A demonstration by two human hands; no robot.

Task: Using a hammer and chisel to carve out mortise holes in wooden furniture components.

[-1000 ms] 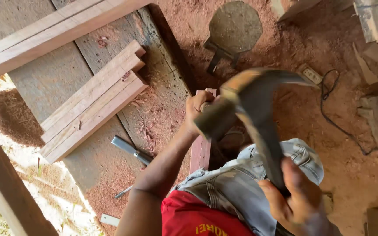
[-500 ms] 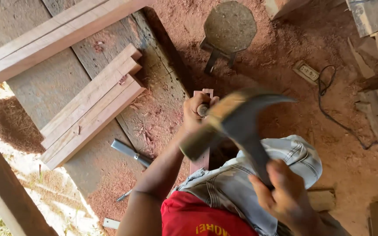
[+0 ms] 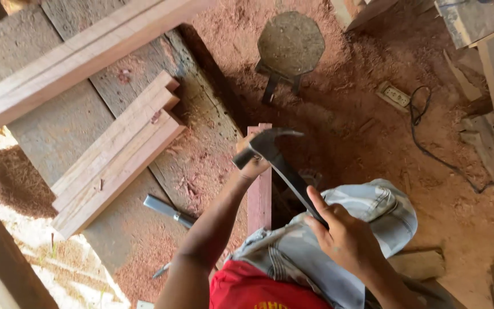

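My right hand (image 3: 344, 240) grips the dark handle of a claw hammer (image 3: 273, 151), whose head is down by the top end of a reddish wooden strip (image 3: 259, 194). My left hand (image 3: 253, 166) holds that strip near its top end, fingers closed around it just under the hammer head. The strip runs from my lap out over the edge of a worn workbench (image 3: 87, 126). My bent knee in grey trousers (image 3: 367, 212) lies below my right hand.
A stack of wooden slats (image 3: 115, 154) and a long beam (image 3: 75, 63) lie on the workbench. A chisel (image 3: 167, 209) rests near my left forearm. A round stool (image 3: 290, 43), a power strip with cable (image 3: 395, 97) and scrap boards (image 3: 487, 68) sit on the sawdust-covered floor.
The hammer has swung down from a raised position near the camera to the top end of the strip. My left hand has stayed on the strip.
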